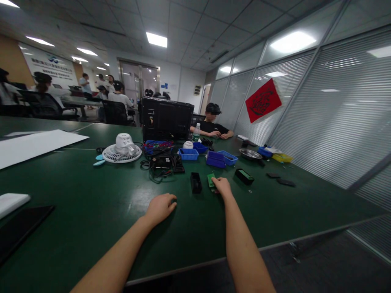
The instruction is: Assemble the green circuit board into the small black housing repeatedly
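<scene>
My right hand (222, 187) pinches a green circuit board (210, 180) just above or on the green table; I cannot tell whether the board touches it. Loosely curled, my left hand (161, 207) rests to the left near the tabletop. A small dark spot shows at its fingertips, too small to name. Between and beyond my hands stands an open black plastic case (196, 183). To the right of the board lies another black case (244, 176) with a green board showing in its top.
Blue bins (188, 154), a power supply with tangled cables (161, 162) and a white fan (122, 150) stand farther back. A large black panel (167, 118) rises behind them. Two flat dark pieces (286, 182) lie right. A co-worker (212, 122) sits across the table.
</scene>
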The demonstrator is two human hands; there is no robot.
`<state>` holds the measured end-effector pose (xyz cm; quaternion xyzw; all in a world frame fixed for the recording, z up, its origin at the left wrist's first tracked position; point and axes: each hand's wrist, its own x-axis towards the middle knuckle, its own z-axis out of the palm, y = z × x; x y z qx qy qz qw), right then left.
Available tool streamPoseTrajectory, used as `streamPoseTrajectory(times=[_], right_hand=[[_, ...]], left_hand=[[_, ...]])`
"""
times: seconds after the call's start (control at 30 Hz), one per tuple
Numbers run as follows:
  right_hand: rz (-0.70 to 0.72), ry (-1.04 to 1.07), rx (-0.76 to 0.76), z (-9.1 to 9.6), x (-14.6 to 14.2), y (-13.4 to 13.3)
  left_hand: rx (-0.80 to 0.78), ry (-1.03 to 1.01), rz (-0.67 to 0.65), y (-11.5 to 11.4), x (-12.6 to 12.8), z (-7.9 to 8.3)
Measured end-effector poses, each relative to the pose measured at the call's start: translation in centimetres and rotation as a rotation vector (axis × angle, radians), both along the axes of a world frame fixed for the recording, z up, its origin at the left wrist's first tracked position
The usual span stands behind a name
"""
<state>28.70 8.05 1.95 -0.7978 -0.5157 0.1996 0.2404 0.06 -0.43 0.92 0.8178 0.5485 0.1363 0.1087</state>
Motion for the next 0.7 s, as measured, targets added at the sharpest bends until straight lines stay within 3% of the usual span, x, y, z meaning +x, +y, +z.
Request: streamPoseTrajectory(times=[0.3, 0.53, 0.7], right_hand=[[-0.081, -0.215, -0.037, 1.0, 0.0, -0.5], [-0.007, -0.359, -0.025, 0.4, -1.9, -0.7], [0.111, -0.362, 0.113, -0.5, -3.2, -0.2]], left_hand=[[-0.013, -0.002, 0.005, -0.3, 0.2, 0.4], [-0.011, 0.003, 0.006, -0.2, 0.2, 0.6], [-0.029, 0.001, 0.017, -0.3, 0.3, 0.6]])
